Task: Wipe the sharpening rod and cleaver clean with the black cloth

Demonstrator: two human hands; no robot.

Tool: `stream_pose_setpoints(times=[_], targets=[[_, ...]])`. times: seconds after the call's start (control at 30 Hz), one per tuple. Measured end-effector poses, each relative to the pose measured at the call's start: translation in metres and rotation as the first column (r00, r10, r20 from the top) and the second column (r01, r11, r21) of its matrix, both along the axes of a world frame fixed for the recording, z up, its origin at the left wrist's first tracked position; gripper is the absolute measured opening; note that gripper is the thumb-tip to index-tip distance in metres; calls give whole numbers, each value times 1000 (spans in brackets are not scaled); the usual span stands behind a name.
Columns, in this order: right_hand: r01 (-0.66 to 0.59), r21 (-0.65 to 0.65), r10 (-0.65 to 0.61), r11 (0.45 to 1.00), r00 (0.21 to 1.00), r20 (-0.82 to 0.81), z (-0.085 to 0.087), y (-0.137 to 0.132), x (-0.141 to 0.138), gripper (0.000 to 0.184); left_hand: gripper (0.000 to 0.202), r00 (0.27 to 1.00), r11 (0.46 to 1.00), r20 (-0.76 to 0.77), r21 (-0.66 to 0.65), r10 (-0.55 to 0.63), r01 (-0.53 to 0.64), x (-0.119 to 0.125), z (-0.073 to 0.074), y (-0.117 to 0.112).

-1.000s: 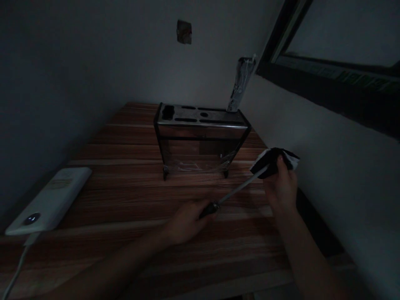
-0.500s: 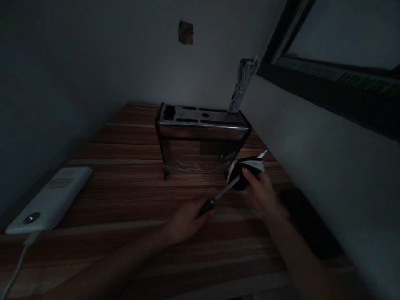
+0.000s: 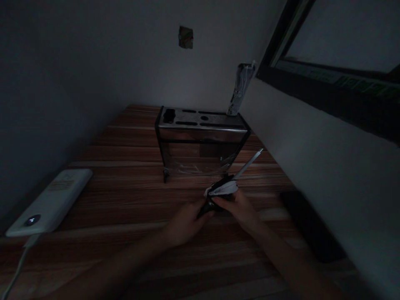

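Note:
My left hand (image 3: 184,221) grips the dark handle of a long, thin knife-like tool whose pale blade (image 3: 248,163) points up and to the right. My right hand (image 3: 239,208) pinches a black-and-white cloth (image 3: 221,188) folded around the blade, close to the handle. Both hands hover over the wooden table (image 3: 125,196), just in front of a metal knife block (image 3: 200,139) with slots in its top and a clear front panel. A foil-wrapped item (image 3: 240,87) sticks up from the block's far right corner.
A white power bank (image 3: 51,200) with a cable lies at the table's left edge. Walls close in the table on the left, back and right. A dark window frame (image 3: 312,79) runs along the upper right. A dark flat object (image 3: 312,225) sits by the right wall.
My right hand has slid the cloth down the blade from its tip towards the handle, uncovering the tip. My left hand has stayed put on the handle.

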State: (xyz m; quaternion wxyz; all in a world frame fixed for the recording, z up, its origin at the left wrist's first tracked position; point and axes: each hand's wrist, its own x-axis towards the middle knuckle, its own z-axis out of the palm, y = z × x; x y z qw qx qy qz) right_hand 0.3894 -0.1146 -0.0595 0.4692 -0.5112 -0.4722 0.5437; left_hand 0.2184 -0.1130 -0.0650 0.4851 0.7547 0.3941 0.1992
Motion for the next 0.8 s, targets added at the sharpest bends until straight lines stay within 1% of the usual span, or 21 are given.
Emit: stream_pose_setpoints(times=[0.13, 0.37, 0.5, 0.57, 0.7, 0.8], targets=[[-22, 26, 22, 999, 1000, 0, 0, 1, 0, 24, 25, 1000, 1000, -17, -5, 4, -5, 0, 1, 0], [23, 63, -26, 998, 999, 43, 1, 1, -1, 24, 24, 1000, 1000, -2, 18, 10, -10, 0, -3, 0], [11, 54, -14, 998, 999, 49, 3, 2, 1, 23, 24, 1000, 1000, 19, 15, 16, -16, 1, -1, 0], [30, 54, -34, 998, 998, 60, 5, 3, 2, 23, 25, 999, 1000, 31, 13, 18, -19, 1, 0, 0], [65, 78, -71, 995, 994, 87, 9, 5, 6, 22, 25, 1000, 1000, 13, 7, 17, -17, 1, 1, -1], [68, 84, -73, 994, 995, 65, 9, 7, 9, 21, 23, 1000, 1000, -1, 1, 19, -19, 1, 1, 0]])
